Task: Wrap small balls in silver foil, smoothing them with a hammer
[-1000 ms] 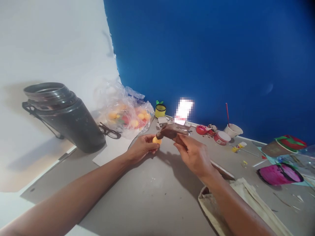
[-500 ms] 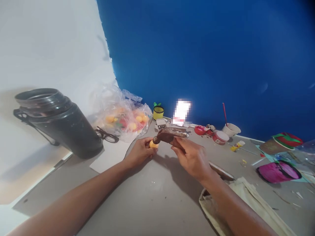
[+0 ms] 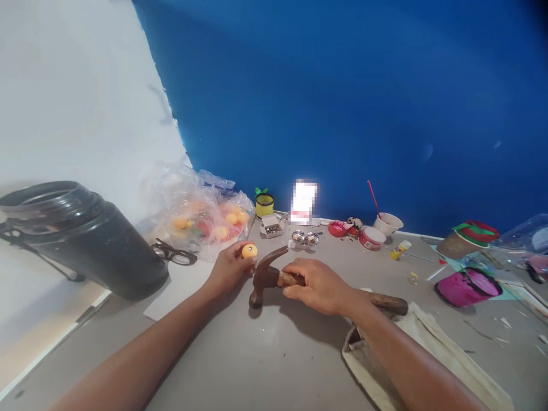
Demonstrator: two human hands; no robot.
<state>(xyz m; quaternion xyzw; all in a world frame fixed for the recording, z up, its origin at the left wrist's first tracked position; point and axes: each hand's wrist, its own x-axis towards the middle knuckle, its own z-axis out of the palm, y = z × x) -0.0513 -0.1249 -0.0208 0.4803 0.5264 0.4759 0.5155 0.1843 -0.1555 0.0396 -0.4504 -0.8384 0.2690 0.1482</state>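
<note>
My left hand is closed on a small yellow-orange ball, pinched between thumb and fingers. One shiny metal dot, like a thumbtack head, shows on the ball's face. My right hand grips the wooden handle of a claw hammer close to its head. The hammer's striking face points down and the curved claw up, just right of the ball and apart from it. Beyond the hammer sit two silvery, studded balls on a white piece. A small open box of shiny metal bits stands beside them.
On the left are a dark flask, eyeglasses and a plastic bag of coloured balls. To the right lie a white cup, red jar, glue stick, magenta pot and beige cloth.
The hammer head has moved off the ball, downward and turned over, so its claw points up. The ball's metal dot is now visible. My view has shifted slightly.
</note>
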